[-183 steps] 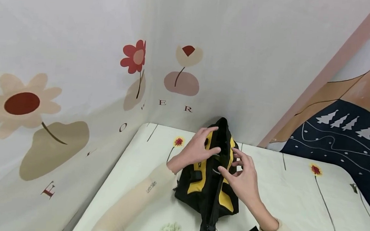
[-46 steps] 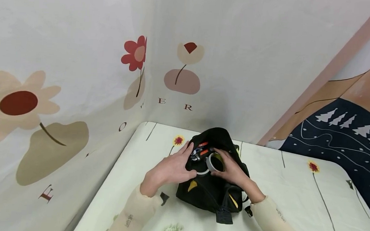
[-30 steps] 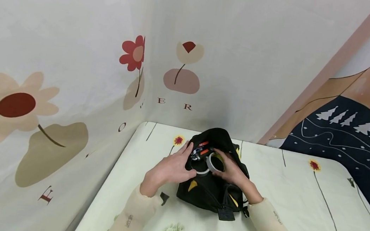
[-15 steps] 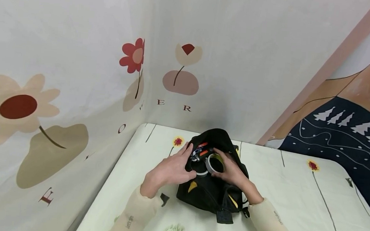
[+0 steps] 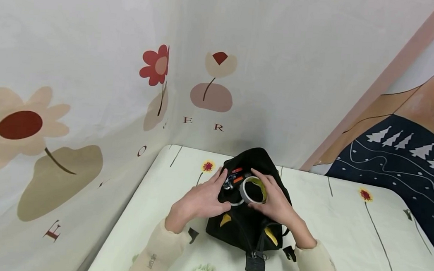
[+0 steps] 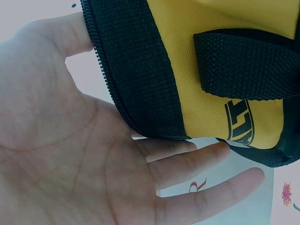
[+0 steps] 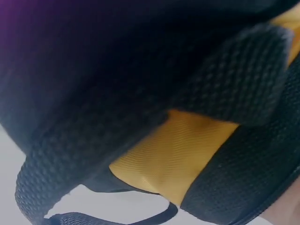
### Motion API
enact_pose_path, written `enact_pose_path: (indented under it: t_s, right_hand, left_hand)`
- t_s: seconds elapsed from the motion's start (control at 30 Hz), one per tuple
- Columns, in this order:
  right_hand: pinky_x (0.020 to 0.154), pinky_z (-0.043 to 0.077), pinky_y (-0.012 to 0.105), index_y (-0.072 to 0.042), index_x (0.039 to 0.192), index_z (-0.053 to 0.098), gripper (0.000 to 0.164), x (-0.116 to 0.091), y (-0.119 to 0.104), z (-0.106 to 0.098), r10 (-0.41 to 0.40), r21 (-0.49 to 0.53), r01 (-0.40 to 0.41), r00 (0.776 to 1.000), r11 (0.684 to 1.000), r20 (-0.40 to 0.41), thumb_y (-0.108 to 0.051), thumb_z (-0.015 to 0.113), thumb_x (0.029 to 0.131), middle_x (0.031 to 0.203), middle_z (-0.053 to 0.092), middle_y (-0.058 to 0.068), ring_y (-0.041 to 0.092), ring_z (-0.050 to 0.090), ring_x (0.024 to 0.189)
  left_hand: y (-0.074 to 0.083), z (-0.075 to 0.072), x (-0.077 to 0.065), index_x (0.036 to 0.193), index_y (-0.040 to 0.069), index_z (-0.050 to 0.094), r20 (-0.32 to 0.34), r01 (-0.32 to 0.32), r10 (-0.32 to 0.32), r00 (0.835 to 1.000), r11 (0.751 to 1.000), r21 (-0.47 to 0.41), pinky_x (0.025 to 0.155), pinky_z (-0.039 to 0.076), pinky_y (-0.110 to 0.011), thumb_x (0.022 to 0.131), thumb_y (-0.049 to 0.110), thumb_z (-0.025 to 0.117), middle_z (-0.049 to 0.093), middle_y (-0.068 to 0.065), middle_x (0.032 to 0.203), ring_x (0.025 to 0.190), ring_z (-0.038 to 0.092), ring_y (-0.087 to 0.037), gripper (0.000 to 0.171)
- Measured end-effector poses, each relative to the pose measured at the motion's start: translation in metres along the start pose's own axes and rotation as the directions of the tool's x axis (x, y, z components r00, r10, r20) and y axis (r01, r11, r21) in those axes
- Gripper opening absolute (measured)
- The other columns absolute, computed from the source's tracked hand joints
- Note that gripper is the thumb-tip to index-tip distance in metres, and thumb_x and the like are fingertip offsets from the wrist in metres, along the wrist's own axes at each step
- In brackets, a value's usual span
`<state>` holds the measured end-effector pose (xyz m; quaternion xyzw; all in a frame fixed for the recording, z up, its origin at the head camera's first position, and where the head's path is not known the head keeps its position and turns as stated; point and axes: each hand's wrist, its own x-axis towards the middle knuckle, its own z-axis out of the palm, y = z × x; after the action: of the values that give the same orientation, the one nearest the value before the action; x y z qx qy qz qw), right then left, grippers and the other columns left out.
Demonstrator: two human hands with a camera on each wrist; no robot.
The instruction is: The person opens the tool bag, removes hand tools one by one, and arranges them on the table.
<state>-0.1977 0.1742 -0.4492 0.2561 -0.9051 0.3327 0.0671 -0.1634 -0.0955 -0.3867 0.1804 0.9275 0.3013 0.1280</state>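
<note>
A black and yellow tool bag (image 5: 229, 235) lies on the table with its zipped mouth spread wide. My left hand (image 5: 202, 199) is at the left rim, its thumb over the edge; in the left wrist view its fingers (image 6: 201, 204) stretch straight along the yellow side. My right hand (image 5: 276, 201) reaches into the mouth and holds a grey-white tape roll (image 5: 243, 195), yellow inside, between thumb and fingers. Another white ring (image 5: 238, 203) shows beside it, partly hidden. The right wrist view shows mostly the bag's yellow side (image 7: 173, 150) and black strap.
Small orange and dark items (image 5: 236, 179) lie deeper in the bag. The bag stands on a flower-print table (image 5: 152, 222) close to the back wall. Loose black buckles (image 5: 289, 253) rest on the tabletop at both sides.
The bag stood narrow earlier; now its mouth is spread. Over the last half second my right hand has shifted slightly with the tape roll, which shows more fully. The left hand has barely moved.
</note>
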Motion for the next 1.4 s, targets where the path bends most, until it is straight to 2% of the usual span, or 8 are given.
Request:
enact_pose_path:
  t_s: [0.13, 0.4, 0.63, 0.73, 0.97, 1.23, 1.3, 1.4]
  right_hand:
    - [0.100, 0.054, 0.065, -0.010, 0.170, 0.044, 0.108, -0.004, -0.006, -0.003, -0.022, 0.010, 0.022, 0.999, 1.000, -0.032, -0.004, 0.100, 0.079, 0.147, 0.057, 0.025, 0.044, 0.063, 0.127]
    - [0.104, 0.054, 0.065, -0.012, 0.170, 0.046, 0.108, -0.017, -0.019, -0.017, -0.003, 0.038, 0.008, 0.994, 0.999, -0.113, -0.003, 0.101, 0.077, 0.152, 0.056, 0.019, 0.040, 0.062, 0.133]
    - [0.105, 0.053, 0.068, -0.014, 0.170, 0.047, 0.111, -0.031, -0.030, -0.033, 0.011, 0.043, -0.004, 0.985, 0.999, -0.171, 0.002, 0.101, 0.075, 0.154, 0.053, 0.021, 0.043, 0.059, 0.137]
    - [0.104, 0.053, 0.069, -0.014, 0.170, 0.046, 0.112, -0.033, -0.032, -0.039, 0.010, 0.029, -0.005, 0.982, 1.000, -0.187, 0.002, 0.101, 0.074, 0.154, 0.053, 0.021, 0.044, 0.059, 0.137]
    - [0.105, 0.050, 0.073, -0.011, 0.169, 0.047, 0.113, -0.039, -0.033, -0.055, -0.005, 0.005, 0.006, 0.973, 1.000, -0.231, 0.005, 0.101, 0.072, 0.155, 0.054, 0.021, 0.046, 0.055, 0.141]
    - [0.103, 0.047, 0.076, -0.015, 0.169, 0.049, 0.111, -0.049, -0.036, -0.079, 0.011, -0.017, -0.016, 0.963, 1.000, -0.271, 0.004, 0.101, 0.073, 0.153, 0.055, 0.020, 0.046, 0.054, 0.141]
    - [0.102, 0.047, 0.076, -0.014, 0.169, 0.050, 0.110, -0.052, -0.037, -0.083, 0.018, -0.023, -0.026, 0.959, 0.999, -0.281, 0.004, 0.101, 0.072, 0.151, 0.055, 0.022, 0.047, 0.054, 0.139]
    - [0.101, 0.046, 0.076, -0.014, 0.168, 0.050, 0.110, -0.054, -0.037, -0.089, 0.023, -0.032, -0.034, 0.955, 0.999, -0.297, 0.004, 0.101, 0.072, 0.150, 0.055, 0.024, 0.048, 0.054, 0.137]
  left_hand:
    - [0.001, 0.001, 0.000, 0.178, 0.007, 0.019, -0.002, -0.005, 0.005, 1.000, 1.000, 0.002, 0.102, 0.054, -0.058, 0.101, 0.033, 0.070, 0.012, -0.012, 0.186, 0.142, 0.062, -0.040, 0.096]
    - [0.003, 0.003, 0.001, 0.178, 0.007, 0.019, 0.008, -0.013, 0.013, 1.000, 1.000, 0.001, 0.104, 0.054, -0.058, 0.102, 0.033, 0.069, 0.011, -0.012, 0.186, 0.145, 0.060, -0.041, 0.095]
    - [0.004, 0.004, 0.003, 0.179, 0.008, 0.018, 0.000, -0.010, 0.010, 1.000, 1.000, 0.019, 0.082, 0.054, -0.047, 0.102, 0.033, 0.070, 0.012, -0.012, 0.186, 0.126, 0.070, -0.038, 0.096]
    - [0.004, 0.003, 0.003, 0.179, 0.008, 0.018, -0.001, -0.002, 0.002, 1.000, 1.000, 0.014, 0.077, 0.051, -0.044, 0.102, 0.031, 0.070, 0.011, -0.012, 0.186, 0.126, 0.070, -0.038, 0.096]
    - [0.002, 0.003, 0.002, 0.179, 0.008, 0.018, -0.003, 0.000, 0.000, 1.000, 1.000, 0.003, 0.058, 0.036, -0.035, 0.102, 0.030, 0.070, 0.009, -0.010, 0.187, 0.089, 0.069, -0.025, 0.095]
    - [0.002, 0.004, 0.003, 0.179, 0.008, 0.018, -0.018, -0.012, 0.012, 1.000, 1.000, -0.003, 0.062, 0.041, -0.038, 0.102, 0.031, 0.070, 0.011, -0.009, 0.187, 0.123, 0.072, -0.038, 0.095]
    - [0.002, 0.004, 0.003, 0.179, 0.008, 0.017, -0.011, -0.013, 0.013, 1.000, 1.000, -0.001, 0.062, 0.040, -0.037, 0.103, 0.031, 0.070, 0.010, -0.009, 0.187, 0.114, 0.074, -0.037, 0.095]
    - [0.001, 0.002, 0.002, 0.179, 0.008, 0.017, -0.008, -0.008, 0.008, 1.000, 1.000, 0.000, 0.057, 0.036, -0.035, 0.103, 0.031, 0.070, 0.010, -0.009, 0.187, 0.083, 0.072, -0.029, 0.095]
